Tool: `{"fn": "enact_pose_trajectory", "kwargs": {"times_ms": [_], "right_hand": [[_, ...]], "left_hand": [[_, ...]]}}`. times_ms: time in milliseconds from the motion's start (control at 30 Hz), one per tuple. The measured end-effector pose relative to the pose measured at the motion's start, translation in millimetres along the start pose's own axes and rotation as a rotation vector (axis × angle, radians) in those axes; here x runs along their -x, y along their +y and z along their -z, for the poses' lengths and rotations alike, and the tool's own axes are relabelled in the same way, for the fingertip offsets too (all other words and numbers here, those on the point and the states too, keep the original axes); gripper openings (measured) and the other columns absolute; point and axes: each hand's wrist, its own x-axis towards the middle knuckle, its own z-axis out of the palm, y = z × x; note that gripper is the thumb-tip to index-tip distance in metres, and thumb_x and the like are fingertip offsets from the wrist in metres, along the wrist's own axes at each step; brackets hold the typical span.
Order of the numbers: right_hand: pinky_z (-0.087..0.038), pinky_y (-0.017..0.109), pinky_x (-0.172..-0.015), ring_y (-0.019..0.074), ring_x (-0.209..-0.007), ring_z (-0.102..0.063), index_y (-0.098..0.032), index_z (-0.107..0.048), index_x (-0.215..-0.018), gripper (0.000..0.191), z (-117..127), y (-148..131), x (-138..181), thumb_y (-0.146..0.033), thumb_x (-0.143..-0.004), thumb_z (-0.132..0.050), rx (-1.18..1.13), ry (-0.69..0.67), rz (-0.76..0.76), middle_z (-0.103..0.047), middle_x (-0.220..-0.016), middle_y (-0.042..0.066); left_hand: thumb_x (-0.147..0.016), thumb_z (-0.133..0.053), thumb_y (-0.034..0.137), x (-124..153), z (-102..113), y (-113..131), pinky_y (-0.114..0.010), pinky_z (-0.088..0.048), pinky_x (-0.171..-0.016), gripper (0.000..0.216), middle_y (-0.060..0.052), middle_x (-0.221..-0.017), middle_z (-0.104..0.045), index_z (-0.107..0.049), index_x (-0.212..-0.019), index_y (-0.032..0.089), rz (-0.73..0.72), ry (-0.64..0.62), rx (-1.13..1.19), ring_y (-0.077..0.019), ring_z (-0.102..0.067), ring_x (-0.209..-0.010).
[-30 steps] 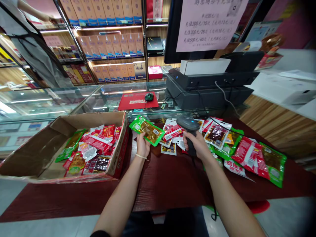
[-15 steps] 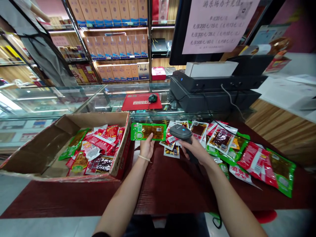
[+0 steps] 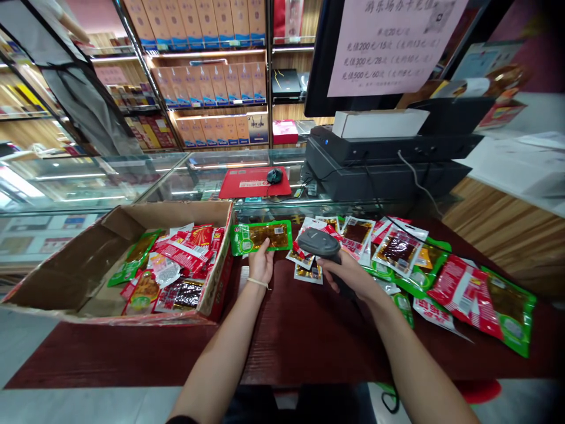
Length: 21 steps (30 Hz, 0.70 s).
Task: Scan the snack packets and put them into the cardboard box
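Observation:
My left hand [image 3: 261, 264] grips a green snack packet [image 3: 260, 236] by its lower edge and holds it level, just right of the cardboard box [image 3: 57, 277]. My right hand [image 3: 348, 274] is closed on the handle of a dark barcode scanner [image 3: 318, 241], whose head points left toward the packet. A heap of red and green snack packets [image 3: 399, 250] lies on the dark red table [image 3: 304, 333] to the right of the scanner. The box holds several more packets [image 3: 176, 259].
A glass counter [image 3: 207, 176] runs behind the table, with a red mouse pad [image 3: 247, 184] and mouse [image 3: 274, 175] on it. A black till unit [image 3: 384, 159] and a monitor with a pink paper notice [image 3: 392, 44] stand at the back right. Shelves of boxed goods [image 3: 207, 82] fill the back.
My left hand has turned the green packet from a tilt to level and drawn it toward the box. My right hand has swung the scanner head left and lower, closer to the packet.

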Motion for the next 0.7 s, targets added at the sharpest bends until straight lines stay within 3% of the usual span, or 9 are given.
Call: {"fn": "enact_pose_trajectory", "kwargs": {"times_ms": [200,400,567,700], "right_hand": [[-0.037,0.021,-0.031,0.0102,-0.033,-0.044,-0.023,-0.043,-0.098,0.037,0.9,0.5,-2.1,-0.044,-0.08,-0.067,-0.099,0.084,0.064,-0.052,-0.049,-0.011],[-0.038,0.022,-0.032,0.0101,-0.034,-0.046,-0.024,-0.04,-0.083,0.038,7.6,0.6,-5.1,-0.049,-0.076,-0.069,-0.234,0.172,0.108,-0.052,-0.051,-0.009],[-0.038,0.022,-0.033,0.0094,-0.035,-0.046,-0.024,-0.043,-0.078,0.037,10.7,1.0,-5.1,-0.05,-0.076,-0.07,-0.301,0.209,0.143,-0.053,-0.053,-0.007],[-0.038,0.022,-0.035,0.0088,-0.037,-0.046,-0.021,-0.048,-0.072,0.034,6.8,-0.3,-2.7,-0.047,-0.078,-0.07,-0.314,0.172,0.174,-0.053,-0.053,-0.005]], "left_hand": [[-0.07,-0.077,0.01,0.2,1.0,-1.0,-0.031,-0.053,-0.09,0.023,-0.005,-0.088,-0.073,-0.068,-0.091,0.015,-0.023,-0.071,-0.02,-0.0176,-0.069,-0.096],[-0.069,-0.08,0.025,10.4,-4.6,4.0,-0.036,-0.054,-0.087,0.031,-0.006,-0.099,-0.072,-0.065,-0.096,0.017,-0.05,-0.198,-0.08,-0.0178,-0.068,-0.094],[-0.077,-0.072,0.041,33.5,-31.1,28.2,-0.038,-0.055,-0.081,0.033,-0.005,-0.099,-0.071,-0.06,-0.1,0.02,-0.06,-0.228,-0.071,-0.0168,-0.068,-0.085],[-0.084,-0.066,0.039,65.7,-57.6,63.9,-0.037,-0.055,-0.082,0.028,-0.005,-0.102,-0.071,-0.058,-0.105,0.022,-0.093,-0.296,-0.059,-0.0176,-0.068,-0.089]]}}
